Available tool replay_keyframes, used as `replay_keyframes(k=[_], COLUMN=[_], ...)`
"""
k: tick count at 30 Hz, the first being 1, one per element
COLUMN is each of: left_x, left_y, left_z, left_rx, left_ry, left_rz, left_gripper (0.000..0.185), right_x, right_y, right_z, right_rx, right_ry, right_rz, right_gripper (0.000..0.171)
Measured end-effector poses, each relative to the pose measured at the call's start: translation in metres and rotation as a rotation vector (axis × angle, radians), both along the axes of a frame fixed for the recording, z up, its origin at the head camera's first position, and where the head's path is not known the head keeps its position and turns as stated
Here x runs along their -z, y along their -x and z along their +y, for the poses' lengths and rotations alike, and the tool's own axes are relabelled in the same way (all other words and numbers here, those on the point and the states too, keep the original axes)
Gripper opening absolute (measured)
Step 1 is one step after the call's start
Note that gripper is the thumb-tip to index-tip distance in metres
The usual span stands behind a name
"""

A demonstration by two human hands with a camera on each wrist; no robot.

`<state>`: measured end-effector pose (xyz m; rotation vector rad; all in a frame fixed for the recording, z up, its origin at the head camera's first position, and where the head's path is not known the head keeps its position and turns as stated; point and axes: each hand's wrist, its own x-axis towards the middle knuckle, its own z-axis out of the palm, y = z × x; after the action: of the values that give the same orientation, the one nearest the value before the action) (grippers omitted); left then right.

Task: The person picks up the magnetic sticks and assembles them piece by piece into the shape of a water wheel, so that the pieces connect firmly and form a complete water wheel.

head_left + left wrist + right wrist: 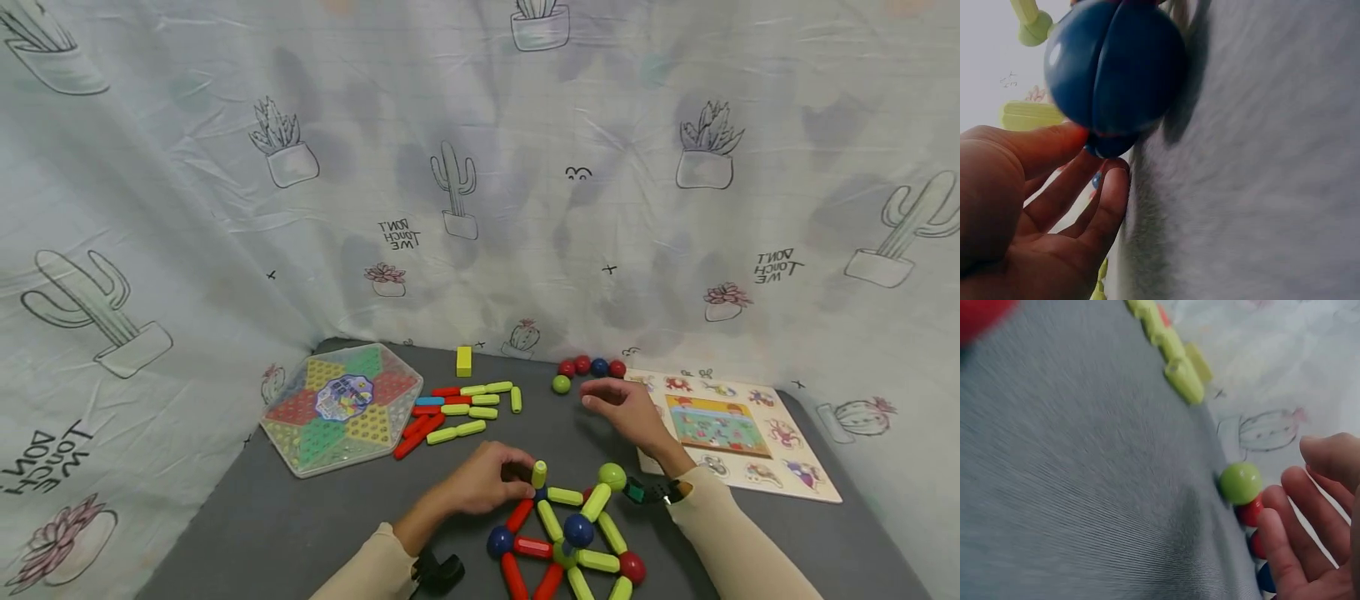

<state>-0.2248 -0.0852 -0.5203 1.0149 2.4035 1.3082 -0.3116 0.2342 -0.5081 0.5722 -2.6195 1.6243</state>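
A framework of red and yellow-green rods joined by balls [597,561] stands on the table in front of me. My left hand [487,482] holds a blue ball [1110,145] at its far left corner between thumb and fingers. From that ball a short yellow-green rod [539,475] points up. A nearer blue ball [1116,69] fills the top of the left wrist view. My right hand [628,412] reaches past the framework with relaxed fingers and holds nothing. Just beyond its fingertips is a loose green ball [1240,483], in front of red and blue balls [582,365].
Loose red, blue and yellow-green rods [455,410] lie at the middle back. A hexagonal board game box [342,408] is on the left, a wooden picture puzzle board [806,479] on the right. One yellow block [464,362] stands by the patterned curtain [525,208].
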Motion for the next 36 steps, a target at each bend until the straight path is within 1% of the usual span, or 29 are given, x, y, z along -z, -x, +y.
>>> replay_keyframes(k=[2, 3, 4, 5, 6, 7, 11, 17, 19, 20, 22, 24, 27, 30, 32, 33, 36], left_x=[0.0, -0.003, -0.004, -0.008, -0.009, -0.013, -0.014, -0.014, -0.012, -0.01, -0.008, -0.007, -0.006, -0.008, -0.009, -0.009, -0.01], left_y=[0.005, 0.007, 0.009, 0.009, 0.011, 0.011, 0.012, 0.01, 0.009, 0.01, 0.01, 0.01, 0.009, 0.007, 0.005, 0.005, 0.003], left_z=[0.003, 0.004, 0.005, 0.007, 0.008, 0.01, 0.015, 0.023, 0.025, 0.026, 0.027, 0.028, 0.03, 0.031, 0.032, 0.033, 0.034], left_rx=[0.004, -0.001, -0.012, -0.026, -0.041, -0.062, -0.104, -0.127, -0.134, -0.14, -0.15, -0.157, -0.158, -0.151, -0.144, -0.141, -0.131], left_ry=[0.015, 0.009, 0.019, 0.02, 0.028, 0.025, 0.043, 0.002, -0.013, -0.019, -0.026, -0.027, -0.022, -0.018, -0.017, -0.015, -0.007], left_rz=[0.024, 0.003, 0.0, -0.03, -0.04, -0.076, -0.112, -0.136, -0.136, -0.136, -0.131, -0.123, -0.12, -0.122, -0.119, -0.12, -0.117], left_gripper=[0.022, 0.023, 0.023, 0.024, 0.024, 0.024, 0.024, 0.023, 0.023, 0.023, 0.022, 0.022, 0.022, 0.023, 0.023, 0.022, 0.021], right_x=[0.001, 0.001, 0.002, 0.002, 0.002, 0.003, 0.007, 0.015, 0.012, 0.01, 0.004, -0.004, -0.017, -0.028, -0.033, -0.034, -0.037], right_y=[0.009, 0.014, 0.017, 0.021, 0.024, 0.027, 0.037, 0.04, 0.037, 0.035, 0.027, 0.015, -0.007, -0.025, -0.034, -0.038, -0.046], right_z=[-0.003, -0.005, -0.006, -0.008, -0.01, -0.012, -0.018, -0.024, -0.023, -0.022, -0.019, -0.015, -0.008, -0.003, -0.001, 0.0, -0.001], right_rx=[0.015, 0.017, 0.022, 0.026, 0.026, 0.024, 0.045, 0.097, 0.08, 0.06, -0.004, -0.097, -0.266, -0.432, -0.517, -0.554, -0.622], right_ry=[-0.011, -0.016, -0.017, -0.02, -0.021, -0.021, -0.067, -0.193, -0.179, -0.155, -0.081, 0.013, 0.125, 0.208, 0.255, 0.276, 0.297], right_rz=[0.005, 0.012, 0.021, 0.031, 0.042, 0.055, 0.086, 0.088, 0.073, 0.054, -0.014, -0.11, -0.218, -0.257, -0.269, -0.274, -0.284], right_gripper=[0.034, 0.034, 0.033, 0.033, 0.033, 0.033, 0.032, 0.028, 0.027, 0.027, 0.029, 0.032, 0.033, 0.033, 0.033, 0.033, 0.034])
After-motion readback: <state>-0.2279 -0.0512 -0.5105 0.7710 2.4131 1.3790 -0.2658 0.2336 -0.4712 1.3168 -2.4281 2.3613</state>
